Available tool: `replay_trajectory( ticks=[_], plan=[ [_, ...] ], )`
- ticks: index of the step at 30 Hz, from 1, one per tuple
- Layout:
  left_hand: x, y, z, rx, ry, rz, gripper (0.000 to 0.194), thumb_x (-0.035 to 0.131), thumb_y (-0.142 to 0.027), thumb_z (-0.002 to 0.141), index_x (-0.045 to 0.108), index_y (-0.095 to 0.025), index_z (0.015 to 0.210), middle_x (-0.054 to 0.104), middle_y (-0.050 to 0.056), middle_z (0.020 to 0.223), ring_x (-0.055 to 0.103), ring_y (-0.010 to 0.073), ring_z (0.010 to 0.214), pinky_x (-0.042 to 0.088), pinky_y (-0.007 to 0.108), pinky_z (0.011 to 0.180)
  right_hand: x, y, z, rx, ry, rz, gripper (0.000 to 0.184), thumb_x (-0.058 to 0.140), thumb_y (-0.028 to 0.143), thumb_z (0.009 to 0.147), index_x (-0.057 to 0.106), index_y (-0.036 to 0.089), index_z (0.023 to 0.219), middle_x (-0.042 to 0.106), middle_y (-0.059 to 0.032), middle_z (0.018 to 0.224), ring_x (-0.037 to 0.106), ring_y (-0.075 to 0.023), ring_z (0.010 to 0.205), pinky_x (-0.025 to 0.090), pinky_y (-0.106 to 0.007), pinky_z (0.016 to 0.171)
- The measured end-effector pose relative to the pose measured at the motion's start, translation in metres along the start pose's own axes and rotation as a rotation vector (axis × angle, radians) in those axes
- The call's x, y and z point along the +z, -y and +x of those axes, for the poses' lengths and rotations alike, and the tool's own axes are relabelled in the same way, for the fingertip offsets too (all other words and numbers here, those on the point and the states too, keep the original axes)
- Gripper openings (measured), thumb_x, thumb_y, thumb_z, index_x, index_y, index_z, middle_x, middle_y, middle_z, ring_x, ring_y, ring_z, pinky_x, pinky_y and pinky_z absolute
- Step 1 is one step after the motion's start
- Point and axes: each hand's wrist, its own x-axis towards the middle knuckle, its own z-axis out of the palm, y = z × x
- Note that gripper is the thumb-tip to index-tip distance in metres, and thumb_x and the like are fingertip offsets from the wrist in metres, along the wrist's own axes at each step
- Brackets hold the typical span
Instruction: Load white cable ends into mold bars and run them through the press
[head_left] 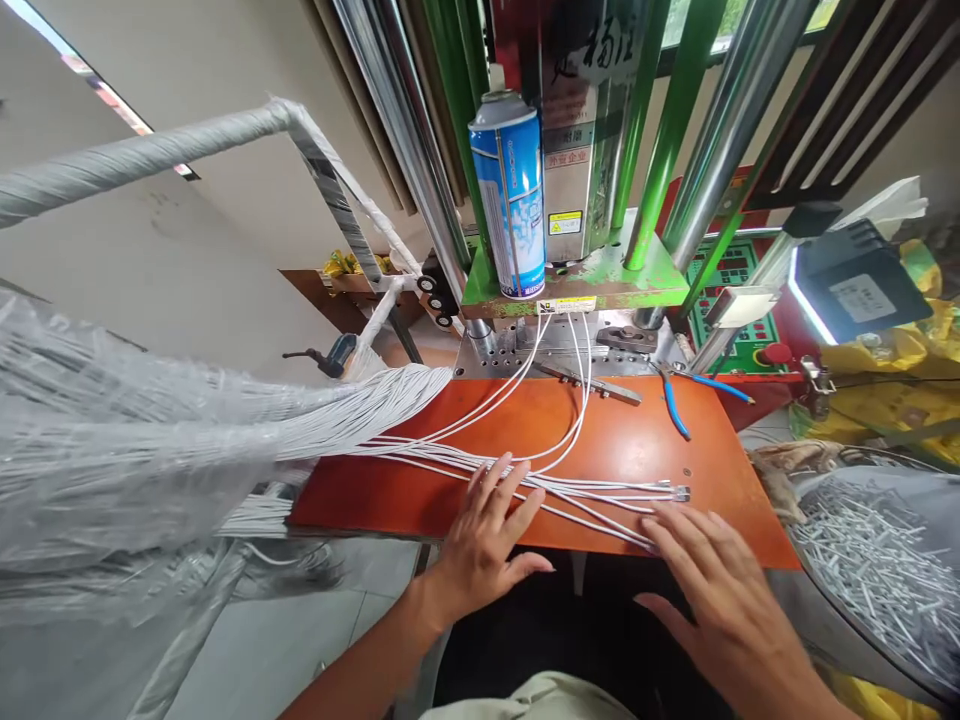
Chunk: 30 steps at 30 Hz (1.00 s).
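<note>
Several white cables [577,487] lie across the orange-brown work board [637,425], their metal-tipped ends [679,492] toward the right. My left hand [487,530] rests over the cables near the board's front edge, fingers spread and touching them. Close to the cable ends is my right hand [720,580], fingers stretched out, its fingertips by the lowest cable; whether they touch it I cannot tell. Neither hand is closed around anything. A few cables loop up from the bundle into the press [559,335] behind the board.
A thick wrapped cable bundle [360,410] comes in from the left. A blue spray can [514,200] stands on the green press plate [652,285]. Blue-handled pliers [675,400] lie at the board's back right. A bin of small white pieces [877,560] stands at right.
</note>
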Motion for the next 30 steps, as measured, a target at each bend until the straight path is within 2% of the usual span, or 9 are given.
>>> replay_trajectory(
  ticks=[5, 9, 13, 16, 19, 21, 24, 27, 30],
  plan=[
    [0.009, -0.011, 0.023, 0.03, 0.06, 0.008, 0.082, 0.062, -0.067, 0.09, 0.049, -0.012, 0.15, 0.035, 0.023, 0.163, 0.018, 0.0424, 0.157, 0.028, 0.064, 0.124, 0.018, 0.025, 0.017, 0.086, 0.029, 0.018, 0.039, 0.056, 0.022, 0.099, 0.055, 0.018, 0.137, 0.067, -0.0128, 0.114, 0.06, -0.0286, 0.101, 0.045, -0.045, 0.091],
    [0.006, -0.012, 0.024, 0.063, 0.059, 0.002, 0.063, 0.067, -0.055, 0.093, 0.057, -0.017, 0.142, 0.039, 0.019, 0.162, 0.02, 0.041, 0.157, 0.029, 0.063, 0.124, 0.012, 0.025, 0.023, 0.038, 0.057, 0.198, 0.019, 0.046, 0.014, 0.102, 0.063, 0.021, 0.102, 0.057, -0.0028, 0.08, 0.05, -0.0175, 0.07, 0.038, -0.032, 0.067],
    [0.005, -0.015, 0.024, 0.06, 0.005, -0.068, 0.029, 0.069, -0.041, 0.094, 0.067, -0.018, 0.113, 0.045, 0.015, 0.159, 0.027, 0.0381, 0.155, 0.03, 0.06, 0.125, -0.007, 0.014, 0.033, 0.072, 0.13, 0.428, 0.022, 0.04, 0.019, 0.107, 0.062, 0.022, 0.105, 0.058, -0.002, 0.082, 0.052, -0.0123, 0.065, 0.038, -0.025, 0.061],
    [0.007, -0.017, 0.028, 0.035, -0.063, -0.149, 0.006, 0.064, -0.024, 0.096, 0.066, -0.018, 0.097, 0.051, 0.013, 0.153, 0.037, 0.0346, 0.15, 0.033, 0.058, 0.123, -0.012, 0.004, 0.04, 0.071, 0.155, 0.364, 0.023, 0.039, 0.023, 0.108, 0.062, 0.024, 0.111, 0.056, 0.0006, 0.077, 0.05, -0.0118, 0.059, 0.036, -0.025, 0.057],
    [0.008, -0.017, 0.035, -0.014, -0.133, -0.21, 0.014, 0.055, -0.006, 0.093, 0.064, -0.017, 0.093, 0.062, 0.012, 0.137, 0.051, 0.0274, 0.134, 0.043, 0.049, 0.116, -0.005, -0.001, 0.046, 0.039, 0.128, 0.157, 0.022, 0.041, 0.028, 0.107, 0.061, 0.023, 0.098, 0.051, 0.0009, 0.074, 0.044, -0.0128, 0.057, 0.027, -0.027, 0.051],
    [0.006, -0.016, 0.042, -0.03, -0.137, -0.221, 0.019, 0.052, -0.003, 0.092, 0.064, -0.017, 0.09, 0.065, 0.011, 0.127, 0.055, 0.0243, 0.123, 0.047, 0.043, 0.109, 0.0, -0.002, 0.049, 0.02, 0.138, 0.08, 0.023, 0.043, 0.025, 0.105, 0.057, 0.023, 0.088, 0.053, -0.0014, 0.079, 0.047, -0.0146, 0.063, 0.029, -0.028, 0.053],
    [0.0, -0.02, 0.054, 0.002, -0.076, -0.218, 0.011, 0.054, -0.016, 0.098, 0.065, -0.017, 0.098, 0.065, 0.012, 0.122, 0.057, 0.025, 0.116, 0.048, 0.042, 0.103, 0.001, -0.003, 0.053, 0.005, 0.189, 0.179, 0.023, 0.041, 0.014, 0.102, 0.054, 0.022, 0.085, 0.058, -0.0042, 0.087, 0.052, -0.0173, 0.074, 0.04, -0.03, 0.067],
    [-0.007, -0.028, 0.065, 0.113, 0.059, -0.225, 0.021, 0.052, -0.03, 0.104, 0.063, -0.015, 0.113, 0.069, 0.01, 0.101, 0.062, 0.0231, 0.094, 0.049, 0.037, 0.084, -0.014, -0.01, 0.055, 0.107, 0.298, 0.401, 0.023, 0.043, 0.02, 0.103, 0.049, 0.022, 0.081, 0.058, -0.0004, 0.077, 0.05, -0.0152, 0.066, 0.041, -0.029, 0.064],
    [-0.017, -0.036, 0.069, 0.042, 0.219, -0.298, 0.022, 0.044, -0.024, 0.105, 0.064, -0.018, 0.098, 0.062, 0.003, 0.073, 0.056, 0.0176, 0.065, 0.038, 0.031, 0.063, -0.036, -0.023, 0.054, 0.217, 0.408, 0.58, 0.027, 0.045, 0.032, 0.105, 0.047, 0.023, 0.08, 0.056, 0.0029, 0.071, 0.049, -0.0132, 0.062, 0.039, -0.027, 0.06]
  ],
)
